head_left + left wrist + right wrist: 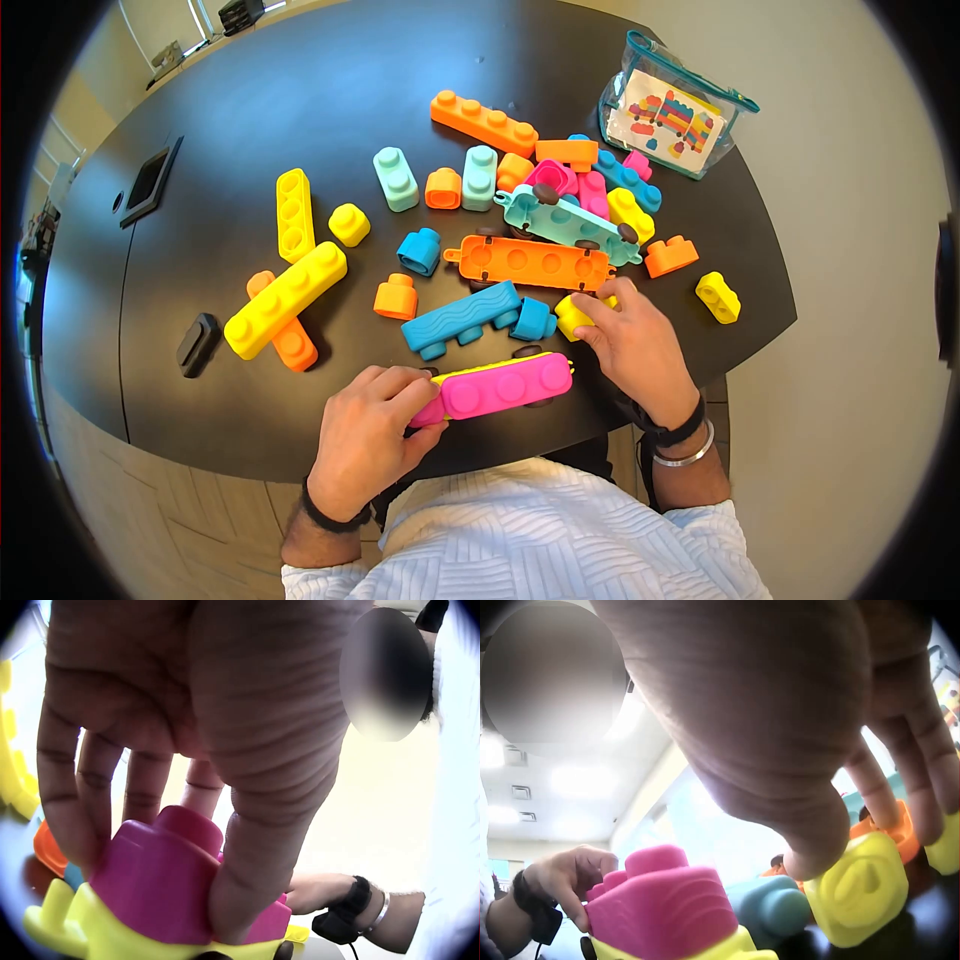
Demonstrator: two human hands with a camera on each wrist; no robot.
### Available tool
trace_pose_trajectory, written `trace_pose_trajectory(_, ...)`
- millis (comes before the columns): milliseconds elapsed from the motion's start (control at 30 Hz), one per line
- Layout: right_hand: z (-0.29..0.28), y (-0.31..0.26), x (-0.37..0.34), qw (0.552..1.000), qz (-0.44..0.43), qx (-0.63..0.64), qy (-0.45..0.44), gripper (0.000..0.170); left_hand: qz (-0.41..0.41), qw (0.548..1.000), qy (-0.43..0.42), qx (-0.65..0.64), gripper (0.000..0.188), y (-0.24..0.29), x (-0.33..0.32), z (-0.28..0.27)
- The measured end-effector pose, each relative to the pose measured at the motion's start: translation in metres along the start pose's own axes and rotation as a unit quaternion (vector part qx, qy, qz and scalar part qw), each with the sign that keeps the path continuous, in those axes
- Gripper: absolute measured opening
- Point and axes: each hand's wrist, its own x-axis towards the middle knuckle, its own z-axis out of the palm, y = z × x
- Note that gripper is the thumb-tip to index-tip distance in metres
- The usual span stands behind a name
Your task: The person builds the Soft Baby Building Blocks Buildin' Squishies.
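My left hand (pixel 368 432) grips the left end of a long pink block (pixel 508 388) near the table's front edge. That block sits on a yellow wheeled base (pixel 112 930), with dark wheels showing at its sides. To the right, my right hand (pixel 645 350) pinches a small yellow block (pixel 572 318) between thumb and fingers, its top partly hidden by them. A small blue block (pixel 533 319) lies just left of the yellow one, beside a long wavy blue block (pixel 462 318). Behind them an orange wheeled base (pixel 530 262) lies with its hollow underside showing.
A teal wheeled base (pixel 570 222) and several loose blocks crowd the middle. At the left, a long yellow block (pixel 290 298) lies across an orange one (pixel 297 347), near a black oblong object (pixel 198 345). A clear zip bag (pixel 672 110) with a picture card stands at the back right.
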Motion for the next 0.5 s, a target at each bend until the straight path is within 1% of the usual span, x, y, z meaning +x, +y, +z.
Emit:
trace_pose_trajectory(33,0.003,0.002,-0.001,1.0,-0.001,-0.001,0.0,0.035,0.005,1.0,-0.001,-0.005,0.038,-0.001,0.0,0.0)
trace_pose_trajectory(100,0.007,0.003,-0.004,0.997,0.023,0.076,-0.008,0.036,0.003,1.0,-0.001,-0.011,0.035,-0.002,-0.001,0.0)
trace_pose_trajectory(133,0.007,0.004,-0.005,0.997,0.018,0.078,-0.012,0.036,0.004,1.0,-0.002,-0.011,0.039,-0.002,-0.001,-0.001)
trace_pose_trajectory(200,0.008,0.005,-0.005,0.99,0.026,0.136,-0.007,0.041,0.001,1.0,0.001,-0.008,0.042,-0.003,-0.002,-0.001)
trace_pose_trajectory(233,0.006,0.004,-0.004,0.99,0.02,0.138,-0.008,0.041,0.003,1.0,0.004,-0.011,0.041,-0.003,-0.002,0.0)
trace_pose_trajectory(300,-0.004,-0.002,-0.003,0.996,0.017,0.082,0.021,0.042,0.003,1.0,0.009,-0.013,0.041,-0.003,-0.002,-0.001)
trace_pose_trajectory(333,-0.006,-0.006,-0.002,0.993,0.028,0.097,0.056,0.047,0.002,1.0,0.008,-0.015,0.041,-0.003,-0.002,-0.001)
trace_pose_trajectory(367,-0.011,-0.012,-0.002,0.994,0.024,0.097,0.054,0.047,0.002,1.0,0.007,-0.018,0.04,-0.003,-0.003,-0.001)
trace_pose_trajectory(433,-0.023,-0.029,-0.001,0.973,-0.033,0.192,0.12,0.051,-0.001,1.0,0.006,-0.02,0.041,-0.004,-0.003,0.0)
trace_pose_trajectory(467,-0.024,-0.034,-0.001,0.964,-0.096,0.217,0.118,0.055,0.001,1.0,0.003,-0.021,0.041,-0.004,-0.003,0.0)
trace_pose_trajectory(500,-0.029,-0.047,-0.002,0.961,-0.134,0.222,0.099,0.054,0.002,1.0,0.002,-0.02,0.041,-0.003,-0.003,-0.001)
